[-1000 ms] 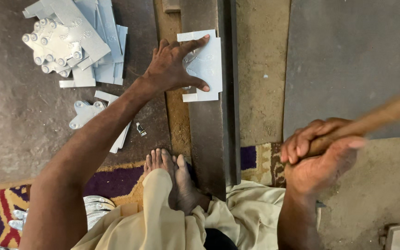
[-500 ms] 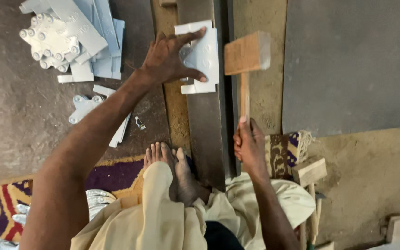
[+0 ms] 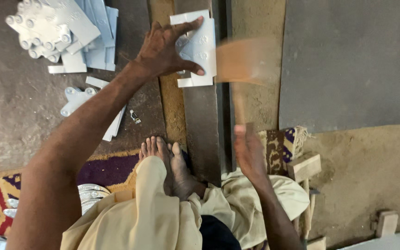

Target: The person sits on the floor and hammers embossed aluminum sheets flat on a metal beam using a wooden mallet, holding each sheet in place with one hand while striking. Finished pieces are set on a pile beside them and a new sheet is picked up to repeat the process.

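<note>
Left hand (image 3: 165, 51) lies flat, fingers spread, pinning the pale metal plate (image 3: 200, 46) on the steel bar (image 3: 204, 120). Right hand (image 3: 248, 153) is wrapped round the wooden mallet (image 3: 239, 60), blurred, probably mid-swing. Keep your fingertips off the struck edge and land the face flat.

- Metal bar (image 3: 203, 125) runs top to bottom through mid-frame; sheet-metal piece (image 3: 196, 48) lies on its far end.
- Left hand (image 3: 165, 51) rests flat on that piece.
- Mallet (image 3: 239, 62) just right of the piece, right hand (image 3: 248, 150) on the handle below it.
- Bare feet (image 3: 170, 164) at the bar's near end, on its left.
- Stack of plates (image 3: 65, 34) far left; a few loose brackets (image 3: 82, 104) nearer, between stack and rug (image 3: 5, 192).
- Wooden blocks (image 3: 304, 166) right of the right hand.
</note>
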A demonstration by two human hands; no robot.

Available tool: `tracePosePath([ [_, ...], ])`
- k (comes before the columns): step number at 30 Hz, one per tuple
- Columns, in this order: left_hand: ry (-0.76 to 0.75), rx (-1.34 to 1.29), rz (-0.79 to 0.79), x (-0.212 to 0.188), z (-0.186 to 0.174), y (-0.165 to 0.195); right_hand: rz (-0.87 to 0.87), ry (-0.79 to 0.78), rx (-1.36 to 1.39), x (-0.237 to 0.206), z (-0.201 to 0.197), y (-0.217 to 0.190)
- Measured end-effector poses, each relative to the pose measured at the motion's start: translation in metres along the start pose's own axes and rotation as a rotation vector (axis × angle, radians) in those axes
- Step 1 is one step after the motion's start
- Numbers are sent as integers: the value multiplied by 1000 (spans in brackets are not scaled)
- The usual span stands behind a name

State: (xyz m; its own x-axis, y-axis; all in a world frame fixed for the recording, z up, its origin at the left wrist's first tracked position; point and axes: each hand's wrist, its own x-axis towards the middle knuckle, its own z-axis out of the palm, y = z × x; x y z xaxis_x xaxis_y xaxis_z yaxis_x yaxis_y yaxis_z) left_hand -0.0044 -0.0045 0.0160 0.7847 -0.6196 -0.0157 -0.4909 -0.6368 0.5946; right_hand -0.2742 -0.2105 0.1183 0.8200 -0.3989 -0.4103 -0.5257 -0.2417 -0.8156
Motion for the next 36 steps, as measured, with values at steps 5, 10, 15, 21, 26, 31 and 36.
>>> tracePosePath([
  [5, 65, -6, 100, 8, 2, -8, 37, 203, 309, -5, -24, 8],
  [10, 10, 2, 19, 12, 1, -7, -471, 198, 750, 18, -18, 3],
  [15, 76, -24, 119, 12, -5, -6, 219, 62, 128, 43, -4, 0],
  [21, 16, 66, -1, -1, -14, -17, -332, 200, 527, 44, -1, -18],
  [26, -54, 47, -29, 1, -19, -9, 122, -6, -4, 71, 24, -35],
  [31, -19, -31, -41, 21, -17, -4, -55, 96, 600, 51, -57, -53],
  [36, -55, 3, -76, 28, -6, -1, -467, 290, 591, 37, -42, -28],
])
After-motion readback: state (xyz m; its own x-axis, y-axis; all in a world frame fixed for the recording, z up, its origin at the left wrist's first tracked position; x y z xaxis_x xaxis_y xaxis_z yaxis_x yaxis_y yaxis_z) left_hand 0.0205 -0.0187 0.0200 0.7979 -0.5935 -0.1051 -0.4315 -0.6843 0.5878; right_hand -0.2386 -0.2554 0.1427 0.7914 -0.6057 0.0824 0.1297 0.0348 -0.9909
